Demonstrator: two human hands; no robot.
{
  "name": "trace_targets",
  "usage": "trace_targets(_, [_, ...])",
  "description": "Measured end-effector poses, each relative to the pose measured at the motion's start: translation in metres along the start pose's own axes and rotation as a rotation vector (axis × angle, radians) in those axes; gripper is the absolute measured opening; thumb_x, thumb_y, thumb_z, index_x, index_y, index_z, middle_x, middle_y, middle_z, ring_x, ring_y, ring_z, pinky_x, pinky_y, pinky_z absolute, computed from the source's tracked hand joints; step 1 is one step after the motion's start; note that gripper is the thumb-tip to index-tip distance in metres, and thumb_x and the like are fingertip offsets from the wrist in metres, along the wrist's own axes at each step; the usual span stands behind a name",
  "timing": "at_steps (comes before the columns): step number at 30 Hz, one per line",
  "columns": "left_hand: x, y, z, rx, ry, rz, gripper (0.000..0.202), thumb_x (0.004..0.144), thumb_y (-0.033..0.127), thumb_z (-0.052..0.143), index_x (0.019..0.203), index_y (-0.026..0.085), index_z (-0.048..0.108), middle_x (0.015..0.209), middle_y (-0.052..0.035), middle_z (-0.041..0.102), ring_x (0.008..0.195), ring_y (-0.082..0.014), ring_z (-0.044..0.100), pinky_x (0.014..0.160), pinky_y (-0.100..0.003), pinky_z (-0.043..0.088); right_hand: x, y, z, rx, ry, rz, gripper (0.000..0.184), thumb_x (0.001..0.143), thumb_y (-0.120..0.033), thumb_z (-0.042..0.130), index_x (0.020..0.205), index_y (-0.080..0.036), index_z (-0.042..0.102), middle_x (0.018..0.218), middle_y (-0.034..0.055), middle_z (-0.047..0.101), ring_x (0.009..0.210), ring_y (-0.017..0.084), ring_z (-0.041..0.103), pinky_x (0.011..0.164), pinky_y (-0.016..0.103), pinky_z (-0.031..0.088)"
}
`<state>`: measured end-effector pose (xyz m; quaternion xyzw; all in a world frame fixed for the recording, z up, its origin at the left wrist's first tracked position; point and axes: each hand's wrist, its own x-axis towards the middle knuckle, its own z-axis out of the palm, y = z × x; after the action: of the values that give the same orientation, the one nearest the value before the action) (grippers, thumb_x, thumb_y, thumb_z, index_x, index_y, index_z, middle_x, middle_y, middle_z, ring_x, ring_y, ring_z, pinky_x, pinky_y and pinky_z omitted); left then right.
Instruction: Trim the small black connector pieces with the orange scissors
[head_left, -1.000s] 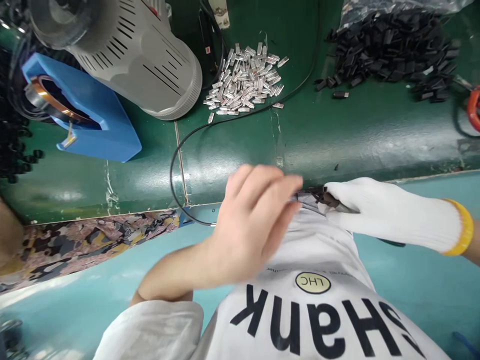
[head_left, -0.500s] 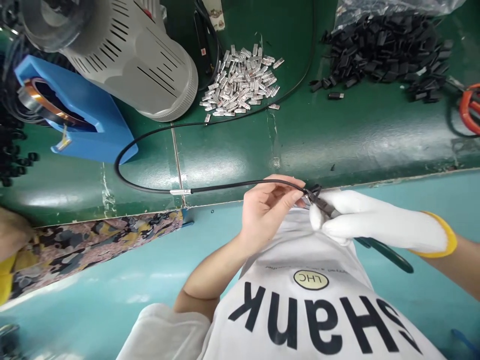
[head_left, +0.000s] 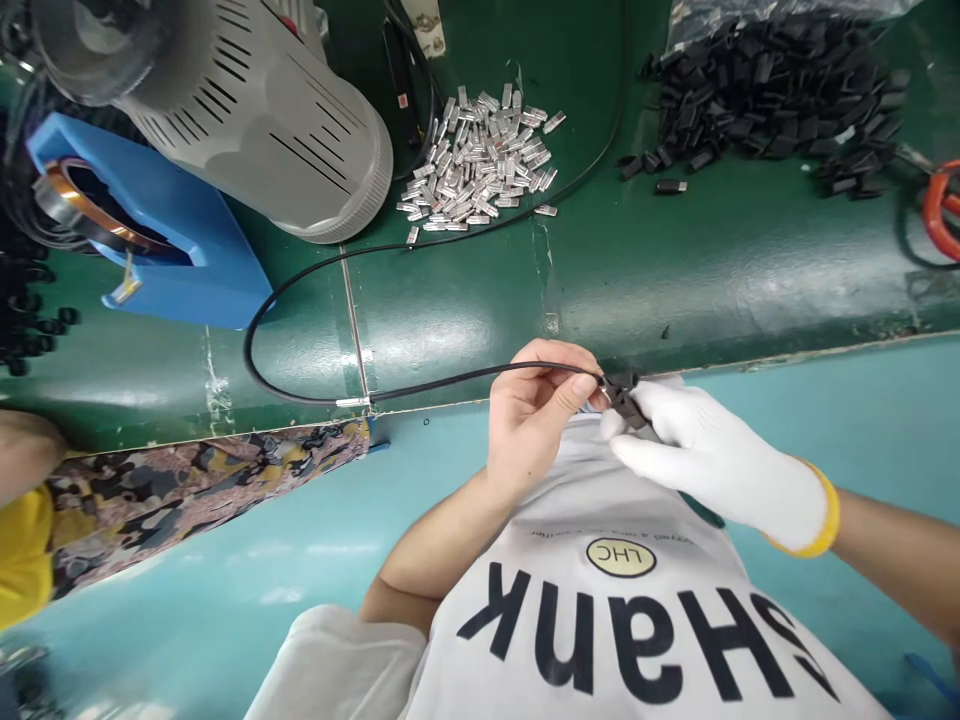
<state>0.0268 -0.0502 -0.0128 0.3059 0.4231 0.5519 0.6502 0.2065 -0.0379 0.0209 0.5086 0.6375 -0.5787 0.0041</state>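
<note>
Shifted since half a second back: right hand [head_left: 712,455], gloved white, now drawn in closer to the chest, with the green handle of the pliers [head_left: 626,400] almost hidden beneath it; cable loop slightly tighter.

Nearest, at 6 o'clock: white shirt [head_left: 615,620] with black lettering. Just beyond: left hand [head_left: 536,415], bare, closed in a pinch on the end of the black cable [head_left: 450,378]. At its 3 o'clock, right hand wrapped round the pliers, dark nose touching the cable end just beside the left fingertips.

From the pinch, black cable running toward 9 o'clock along the near edge of the green table [head_left: 750,260], through a small metal sleeve [head_left: 354,402], then curling back in a loop and off toward 1 o'clock. Below the table edge at 8 o'clock: patterned cloth [head_left: 202,480] and another person's yellow sleeve [head_left: 22,540].

Farther out at 10 o'clock: blue tray [head_left: 210,270] with a tape roll [head_left: 75,200], and behind it a grey vented machine [head_left: 255,110]. At 12 o'clock: pile of silver shells [head_left: 480,165], just beyond the cable. At 1 to 2 o'clock: heap of black parts [head_left: 772,90], well apart from both hands.
</note>
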Motion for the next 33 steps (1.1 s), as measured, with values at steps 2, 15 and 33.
trace_targets(2, [0.0,0.003,0.0,-0.051,-0.023,-0.024,0.012,0.087,0.026,0.077,0.09,0.017,0.069,0.089,-0.0021,0.067,0.069,-0.0085,0.065,0.065,-0.022,0.054,-0.001,0.004,0.006,-0.268,0.186,-0.062,0.016,0.091,-0.036,0.055,0.083,-0.024,0.05,0.058,-0.0064,0.045,0.053,0.013,0.042,0.053,0.027,0.027])
trace_targets(15, [0.01,0.022,-0.012,-0.262,-0.233,-0.705,0.024,0.082,0.024,0.08,0.076,0.011,0.061,0.071,-0.0006,0.061,0.052,-0.006,0.054,0.058,-0.023,0.05,-0.002,0.024,-0.047,-1.357,0.308,-0.72,0.018,0.084,-0.01,0.053,0.074,-0.024,0.048,0.058,0.0002,0.045,0.054,0.019,0.041,0.064,0.036,0.013])
trace_targets(33, [0.011,0.01,-0.016,-0.238,-0.194,-0.534,0.026,0.081,0.029,0.084,0.079,0.012,0.064,0.072,-0.0019,0.068,0.055,-0.008,0.061,0.061,-0.023,0.052,0.01,0.015,-0.031,-0.881,0.131,-0.435,0.01,0.092,-0.031,0.053,0.087,-0.023,0.055,0.075,0.0009,0.064,0.067,0.021,0.056,0.065,0.033,0.021])
